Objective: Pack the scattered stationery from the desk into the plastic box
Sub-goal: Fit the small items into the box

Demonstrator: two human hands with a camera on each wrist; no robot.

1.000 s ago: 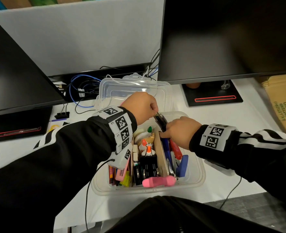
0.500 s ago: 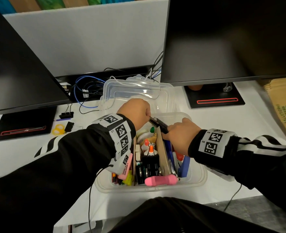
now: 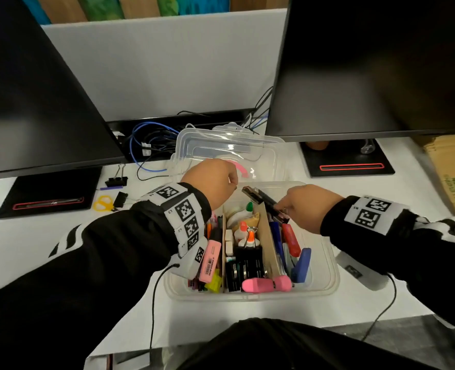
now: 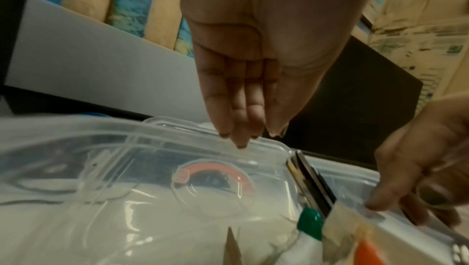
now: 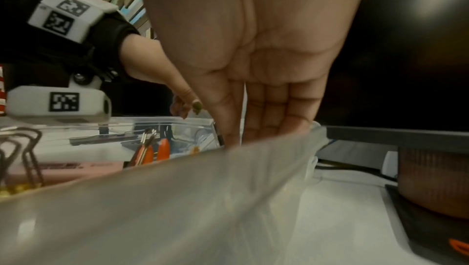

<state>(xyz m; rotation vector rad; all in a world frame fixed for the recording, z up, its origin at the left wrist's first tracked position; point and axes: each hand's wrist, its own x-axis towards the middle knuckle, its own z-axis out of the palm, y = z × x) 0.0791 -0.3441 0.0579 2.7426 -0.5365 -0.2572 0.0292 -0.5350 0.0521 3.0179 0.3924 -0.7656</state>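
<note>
Since the earlier frame, left hand [image 3: 210,182] has let go, fingers straight; right hand [image 3: 305,206] pinches the rigid, light black stapler [image 3: 263,202] at its near end.

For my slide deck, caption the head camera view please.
Right hand lowers a black stapler into the packed box; left hand hovers beside.

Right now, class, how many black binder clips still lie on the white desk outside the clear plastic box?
2. One black binder clip lies by the left monitor's base; the other sits beside the yellow scissors. More may be hidden behind the arms.
</note>
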